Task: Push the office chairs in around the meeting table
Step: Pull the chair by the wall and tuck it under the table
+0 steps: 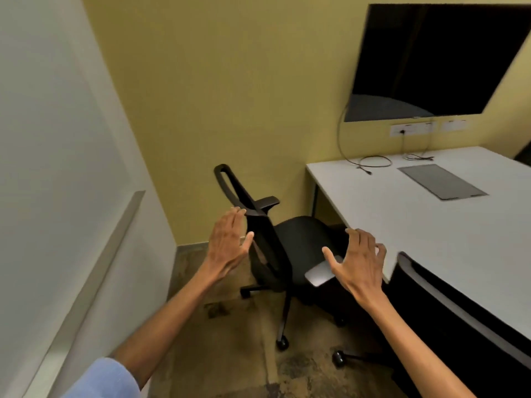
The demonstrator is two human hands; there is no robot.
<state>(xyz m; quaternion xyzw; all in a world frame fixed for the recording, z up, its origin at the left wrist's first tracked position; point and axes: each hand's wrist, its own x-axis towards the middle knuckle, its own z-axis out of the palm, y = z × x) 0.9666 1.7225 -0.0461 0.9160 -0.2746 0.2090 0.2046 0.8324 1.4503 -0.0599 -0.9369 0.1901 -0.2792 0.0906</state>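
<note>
Fingers (235,218) of the left hand (228,248) are stretched almost flat and close together, thumb apart, the palm turned toward the backrest (258,222) of the black office chair (298,242); the tips sit just beside its frame, and whether they touch it I cannot tell. On the right hand (359,262) the fingers are spread and slightly curled, closed on nothing, hovering over the chair's near armrest (317,274), whose grey pad shows beneath the thumb.

From the head view, the only one, the chair stands at about twelve o'clock from the person, at the long edge of the white meeting table (431,225), which fills the two-to-three o'clock side. Its seat points toward the tabletop and is only partly beneath the edge, so this chair looks not yet fully pushed in. Both open palms appear set for a shove rather than a grasp: one at the back, one at the arm, which would steer the castors (282,342) straight. A second chair (448,311), dark with a pale rim, is at four o'clock, tight against the table. A dark wall screen (431,58) hangs at one o'clock, with loose cables (373,162) and a grey cable hatch (442,182) on the tabletop below it. A pale wall (57,139) closes off nine o'clock, leaving little room to swing the chair.
</note>
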